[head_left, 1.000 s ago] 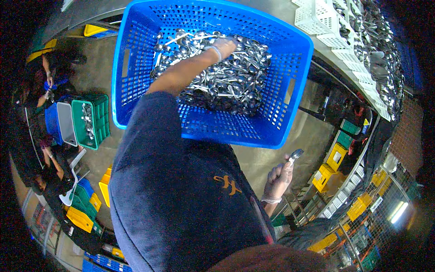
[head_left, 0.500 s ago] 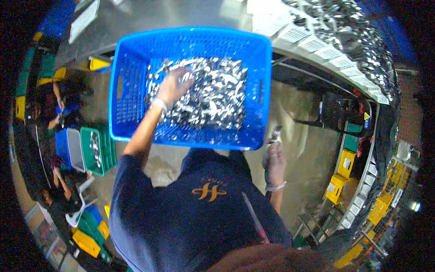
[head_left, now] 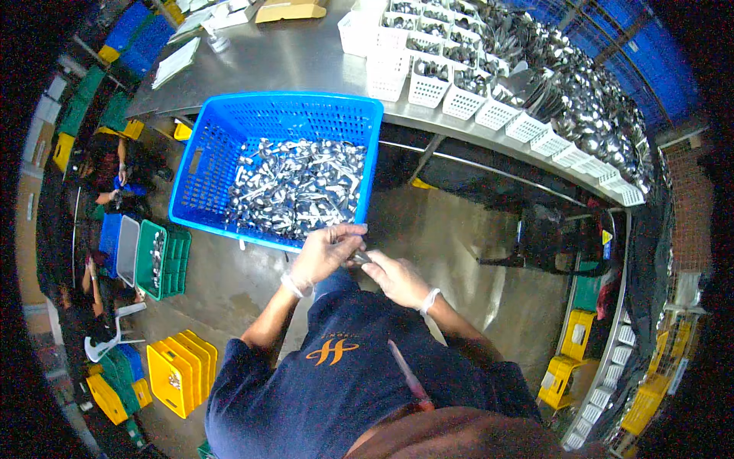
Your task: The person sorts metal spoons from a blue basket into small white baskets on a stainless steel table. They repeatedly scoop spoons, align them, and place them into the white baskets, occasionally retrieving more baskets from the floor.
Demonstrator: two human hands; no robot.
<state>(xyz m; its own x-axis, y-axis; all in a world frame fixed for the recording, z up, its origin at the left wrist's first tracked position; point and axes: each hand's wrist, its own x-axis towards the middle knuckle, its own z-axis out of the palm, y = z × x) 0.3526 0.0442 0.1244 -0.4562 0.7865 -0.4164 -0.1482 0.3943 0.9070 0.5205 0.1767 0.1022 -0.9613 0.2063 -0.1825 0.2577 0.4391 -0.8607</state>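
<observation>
A blue plastic basket (head_left: 200, 164) holds a heap of metal cutlery (head_left: 294, 187). Both my hands wear thin clear gloves and meet just in front of the basket's near rim. My left hand (head_left: 325, 254) is curled around a few metal pieces. My right hand (head_left: 399, 279) touches it from the right and pinches a piece of cutlery (head_left: 360, 258) between the two hands. My dark blue shirt fills the lower part of the view.
Behind the basket runs a steel table (head_left: 306, 57) with rows of white slotted baskets (head_left: 459, 96) full of cutlery, papers and a cardboard box (head_left: 290, 9). On the left are a green crate (head_left: 164, 260), yellow crates (head_left: 180, 371) and seated people (head_left: 111, 172).
My left hand came out of the basket's heap to its near rim. My right hand rose from low at my side to meet it. The view tilted down.
</observation>
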